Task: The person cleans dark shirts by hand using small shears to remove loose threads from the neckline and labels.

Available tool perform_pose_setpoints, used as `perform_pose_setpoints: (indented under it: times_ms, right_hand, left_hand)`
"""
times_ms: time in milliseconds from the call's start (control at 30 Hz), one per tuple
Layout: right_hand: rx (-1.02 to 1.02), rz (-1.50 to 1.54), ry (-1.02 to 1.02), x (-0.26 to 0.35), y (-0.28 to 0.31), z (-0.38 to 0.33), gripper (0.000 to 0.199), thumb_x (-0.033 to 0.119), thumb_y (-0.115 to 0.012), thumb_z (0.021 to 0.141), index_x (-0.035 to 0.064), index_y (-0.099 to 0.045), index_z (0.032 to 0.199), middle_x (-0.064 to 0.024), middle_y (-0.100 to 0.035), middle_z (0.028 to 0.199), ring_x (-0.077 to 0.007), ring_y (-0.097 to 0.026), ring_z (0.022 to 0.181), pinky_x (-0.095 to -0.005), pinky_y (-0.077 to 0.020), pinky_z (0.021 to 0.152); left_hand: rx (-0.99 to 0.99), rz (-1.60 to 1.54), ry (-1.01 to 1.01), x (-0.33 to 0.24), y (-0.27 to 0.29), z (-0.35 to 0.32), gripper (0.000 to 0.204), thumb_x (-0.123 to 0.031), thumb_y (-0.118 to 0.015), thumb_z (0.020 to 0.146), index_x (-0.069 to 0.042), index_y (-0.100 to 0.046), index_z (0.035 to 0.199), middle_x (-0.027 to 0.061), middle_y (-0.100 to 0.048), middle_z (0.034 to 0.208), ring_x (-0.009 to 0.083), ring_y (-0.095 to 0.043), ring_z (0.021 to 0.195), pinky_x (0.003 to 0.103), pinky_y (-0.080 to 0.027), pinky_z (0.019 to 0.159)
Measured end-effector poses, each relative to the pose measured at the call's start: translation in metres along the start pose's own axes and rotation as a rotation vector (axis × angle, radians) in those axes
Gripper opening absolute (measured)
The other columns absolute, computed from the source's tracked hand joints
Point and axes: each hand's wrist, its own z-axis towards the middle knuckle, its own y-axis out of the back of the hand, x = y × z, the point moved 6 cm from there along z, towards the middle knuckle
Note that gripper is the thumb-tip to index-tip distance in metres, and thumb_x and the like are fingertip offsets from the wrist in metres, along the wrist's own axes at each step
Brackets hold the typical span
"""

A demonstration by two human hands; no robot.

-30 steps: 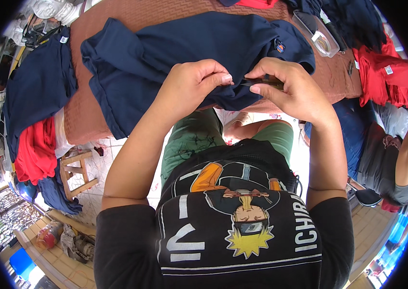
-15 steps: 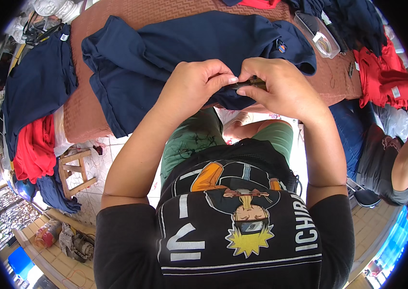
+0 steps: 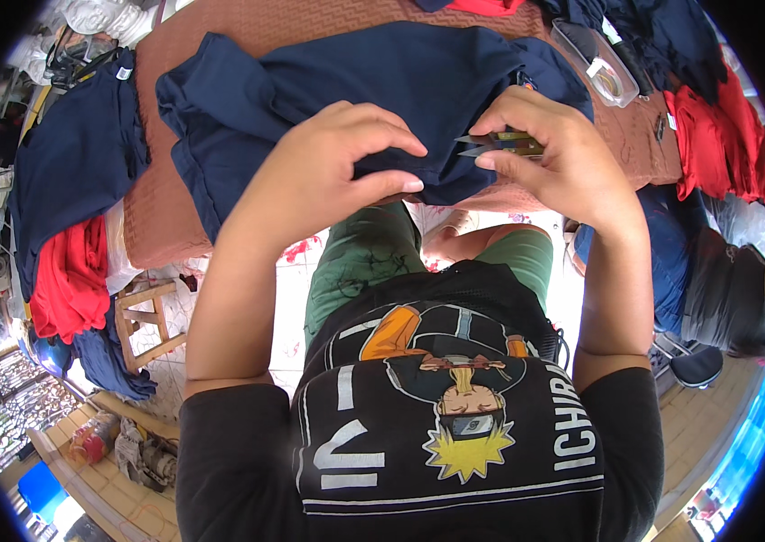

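Observation:
A navy blue garment (image 3: 382, 77) lies spread and folded across the near part of the table, its edge hanging toward my lap. My right hand (image 3: 567, 154) is closed round a pair of thread snips (image 3: 516, 141), whose two pointed blades stand apart and face left over the cloth. Across from the blade tips, my left hand (image 3: 342, 163) hovers at the garment's near edge. Its thumb and forefinger are apart, and nothing shows between them. The other left fingers are partly hidden.
A brown textured cloth (image 3: 152, 226) covers the table. Navy clothing (image 3: 79, 149) and red clothing (image 3: 70, 280) hang at its left. A clear plastic box (image 3: 595, 63) holds a tape roll at the far right, near more red clothing (image 3: 721, 144). A wooden stool (image 3: 152, 330) stands lower left.
My hands have moved apart. The left thumb and forefinger have parted from a pinch, and the snips have shifted right, their blades now in plain sight.

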Motion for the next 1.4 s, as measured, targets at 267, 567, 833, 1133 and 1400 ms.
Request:
perform_pose_setpoints:
  times_ms: [267,567,833,1133,1400]
  right_hand:
    - [0.047,-0.004,-0.002,-0.003,-0.022,-0.002,0.02,0.0,-0.073,0.078,0.0,-0.062,0.093,-0.0089,-0.059,0.087,-0.0264,-0.065,0.077,-0.033,-0.0506,0.066]
    - [0.034,0.014,-0.01,-0.004,-0.029,0.0,0.017,0.012,-0.072,0.078,0.0039,-0.063,0.09,-0.0094,-0.061,0.087,-0.0328,-0.064,0.078,-0.0409,-0.0493,0.067]
    - [0.066,-0.003,-0.013,-0.001,-0.032,0.003,0.016,0.012,-0.072,0.078,0.0045,-0.063,0.09,-0.0096,-0.06,0.088,-0.0332,-0.064,0.079,-0.0418,-0.0492,0.067]
    - [0.099,-0.048,-0.001,0.002,-0.033,0.005,0.02,0.003,-0.074,0.077,0.0002,-0.062,0.093,-0.0103,-0.06,0.087,-0.0293,-0.064,0.077,-0.0353,-0.0499,0.064]
    - [0.09,-0.028,-0.009,0.003,-0.033,0.005,0.022,0.003,-0.074,0.076,0.0006,-0.063,0.095,-0.0103,-0.06,0.089,-0.0293,-0.065,0.079,-0.0354,-0.051,0.067]
  left_hand:
    - [-0.059,0.346,-0.002,0.019,-0.036,-0.003,0.017,-0.02,-0.075,0.08,-0.01,-0.073,0.094,0.0019,-0.07,0.088,0.0226,-0.062,0.082,0.035,-0.048,0.08]
    - [-0.058,0.146,0.044,0.029,-0.029,-0.004,0.011,-0.018,-0.073,0.083,-0.009,-0.073,0.089,0.0045,-0.071,0.079,0.0225,-0.064,0.072,0.034,-0.05,0.073]
    - [-0.042,0.192,0.078,0.027,-0.029,-0.005,0.013,-0.018,-0.071,0.085,-0.01,-0.071,0.095,0.0055,-0.07,0.081,0.0235,-0.064,0.073,0.035,-0.049,0.074]
    - [-0.099,0.215,-0.001,0.024,-0.027,-0.007,0.014,-0.018,-0.072,0.084,-0.01,-0.07,0.096,0.0041,-0.069,0.081,0.0249,-0.063,0.074,0.035,-0.049,0.074]
    - [-0.106,0.164,0.109,0.024,-0.024,-0.006,0.01,-0.017,-0.068,0.088,-0.008,-0.066,0.092,0.0072,-0.067,0.078,0.0264,-0.063,0.071,0.037,-0.05,0.07]
